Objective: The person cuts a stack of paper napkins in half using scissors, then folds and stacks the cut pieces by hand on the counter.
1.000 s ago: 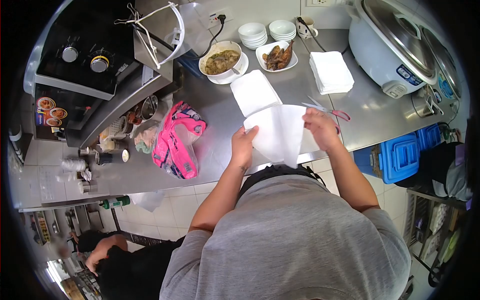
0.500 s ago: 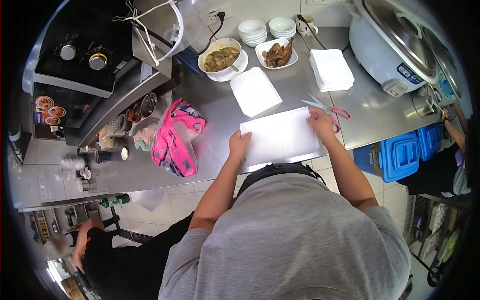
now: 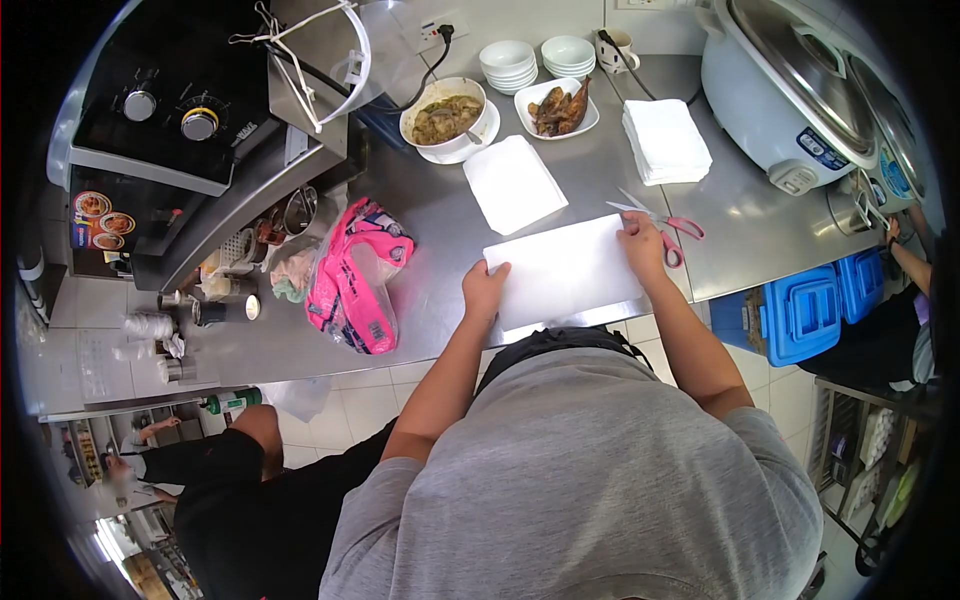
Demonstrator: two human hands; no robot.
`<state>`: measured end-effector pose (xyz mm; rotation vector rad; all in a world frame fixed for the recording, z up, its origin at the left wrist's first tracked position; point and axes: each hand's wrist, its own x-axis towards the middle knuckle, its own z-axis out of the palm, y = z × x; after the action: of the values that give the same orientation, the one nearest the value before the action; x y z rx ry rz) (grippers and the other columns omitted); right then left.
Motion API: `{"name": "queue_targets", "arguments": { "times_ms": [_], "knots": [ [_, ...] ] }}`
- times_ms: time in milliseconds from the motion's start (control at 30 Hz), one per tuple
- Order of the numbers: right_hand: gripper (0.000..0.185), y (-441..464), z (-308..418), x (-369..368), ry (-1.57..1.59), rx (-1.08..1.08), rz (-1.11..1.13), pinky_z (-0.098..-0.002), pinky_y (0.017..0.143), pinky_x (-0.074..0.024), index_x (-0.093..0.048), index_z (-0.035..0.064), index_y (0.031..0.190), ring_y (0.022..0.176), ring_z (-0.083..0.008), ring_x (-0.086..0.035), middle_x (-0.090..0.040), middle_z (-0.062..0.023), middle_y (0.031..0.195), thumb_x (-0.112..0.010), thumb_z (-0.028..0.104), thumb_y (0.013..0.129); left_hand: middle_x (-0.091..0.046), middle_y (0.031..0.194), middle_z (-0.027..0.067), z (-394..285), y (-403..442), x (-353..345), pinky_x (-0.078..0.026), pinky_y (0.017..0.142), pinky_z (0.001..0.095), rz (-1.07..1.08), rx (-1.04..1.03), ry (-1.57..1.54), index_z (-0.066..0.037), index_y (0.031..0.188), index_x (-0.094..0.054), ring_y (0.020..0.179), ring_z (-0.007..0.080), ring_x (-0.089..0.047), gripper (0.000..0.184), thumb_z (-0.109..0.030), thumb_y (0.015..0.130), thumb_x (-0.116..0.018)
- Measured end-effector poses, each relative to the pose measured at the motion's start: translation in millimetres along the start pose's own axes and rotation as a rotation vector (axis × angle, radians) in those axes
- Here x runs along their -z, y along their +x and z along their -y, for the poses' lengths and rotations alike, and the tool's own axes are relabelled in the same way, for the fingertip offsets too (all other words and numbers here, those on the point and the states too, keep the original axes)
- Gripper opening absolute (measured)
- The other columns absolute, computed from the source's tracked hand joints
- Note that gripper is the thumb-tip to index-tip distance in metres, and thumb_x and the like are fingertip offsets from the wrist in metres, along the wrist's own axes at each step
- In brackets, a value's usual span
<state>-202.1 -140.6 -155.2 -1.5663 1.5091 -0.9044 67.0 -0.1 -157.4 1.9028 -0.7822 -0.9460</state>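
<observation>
A white paper sheet point(image 3: 562, 272) lies flat and roughly level at the counter's front edge, held at both ends. My left hand point(image 3: 485, 288) pinches its left edge, thumb on top. At the upper right corner, my right hand point(image 3: 641, 244) grips the same sheet. Just beyond it rests a stack of white paper point(image 3: 514, 184). A second white stack point(image 3: 664, 142) sits farther back on the right. Scissors with pink handles point(image 3: 684, 228) lie open on the steel beside my right hand.
Along the back stand a bowl of food point(image 3: 442, 118), a plate of browned pieces point(image 3: 558, 108), stacked white bowls point(image 3: 508, 66) and a rice cooker point(image 3: 785, 100). A pink plastic-wrapped bundle point(image 3: 358, 278) lies left. Other people point(image 3: 240, 500) are at lower left and far right.
The sheet, folded up and bent a second ago, is now spread flat between my hands. The person at lower left has shifted, and another person's arm has appeared at far right.
</observation>
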Motion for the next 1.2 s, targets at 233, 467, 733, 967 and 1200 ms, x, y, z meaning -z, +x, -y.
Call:
{"name": "queue_targets", "arguments": {
  "times_ms": [233, 467, 733, 967, 1200],
  "knots": [
    [0.036, -7.4, 18.3, 2.3, -0.106, 0.087, -0.055, -0.0377, 0.072, -0.0483, -0.059, 0.0039, 0.108, 0.08, -0.0274, -0.06, -0.061, -0.0125, 0.089, -0.066, 0.004, 0.073, -0.068, 0.083, 0.0129, -0.8, 1.3, -1.5, -0.049, 0.064, 0.033, -0.05, -0.048, 0.077, 0.003, 0.094, -0.064, 0.069, 0.0207, -0.064, 0.026, -0.02, 0.082, -0.069],
    [0.04, -46.2, 64.7, -37.6, -0.298, 0.798, 0.229, -0.0446, 0.101, -0.038, -0.055, 0.0049, 0.116, 0.119, -0.0331, -0.047, -0.052, -0.0153, 0.125, -0.065, 0.011, 0.079, -0.067, 0.08, 0.0175, -13.7, -4.9, -1.8, -0.048, 0.066, 0.037, -0.078, -0.031, 0.164, 0.003, 0.089, -0.065, 0.069, 0.0267, -0.064, 0.031, -0.025, 0.079, -0.071],
    [0.062, -58.9, 43.4, -33.7, -0.679, 0.546, 0.269, -0.0569, 0.112, -0.0124, -0.041, 0.0129, 0.141, 0.14, -0.0367, -0.023, -0.029, -0.0178, 0.149, -0.054, 0.045, 0.09, -0.064, 0.076, 0.0143, -9.9, 0.5, 0.1, -0.048, 0.066, 0.037, -0.092, -0.049, 0.381, 0.002, 0.087, -0.062, 0.068, 0.0265, -0.061, 0.027, -0.022, 0.077, -0.071],
    [0.065, -58.0, 41.9, -35.5, -0.739, 0.557, 0.28, -0.0581, 0.112, -0.0124, -0.036, 0.0138, 0.144, 0.141, -0.0368, -0.021, -0.024, -0.0181, 0.152, -0.053, 0.046, 0.09, -0.051, 0.129, 0.0193, -66.3, -29.8, -37.6, -0.033, 0.105, 0.0459, 0.163, -0.874, 0.596, 0.001, 0.123, -0.051, 0.124, 0.036, -0.044, 0.047, -0.008, 0.078, -0.062],
    [0.063, -55.7, 41.1, -35.4, -0.742, 0.545, 0.295, -0.0584, 0.112, -0.0127, -0.039, 0.0132, 0.142, 0.141, -0.0358, -0.021, -0.026, -0.0182, 0.151, -0.05, 0.048, 0.09, -0.017, 0.154, 0.02, -26.4, -30.8, -48.3, -0.005, 0.115, 0.0517, 0.199, -0.627, 0.882, 0.0, 0.145, -0.025, 0.145, 0.0325, -0.011, 0.077, -0.043, 0.089, -0.055]
  ]
}}
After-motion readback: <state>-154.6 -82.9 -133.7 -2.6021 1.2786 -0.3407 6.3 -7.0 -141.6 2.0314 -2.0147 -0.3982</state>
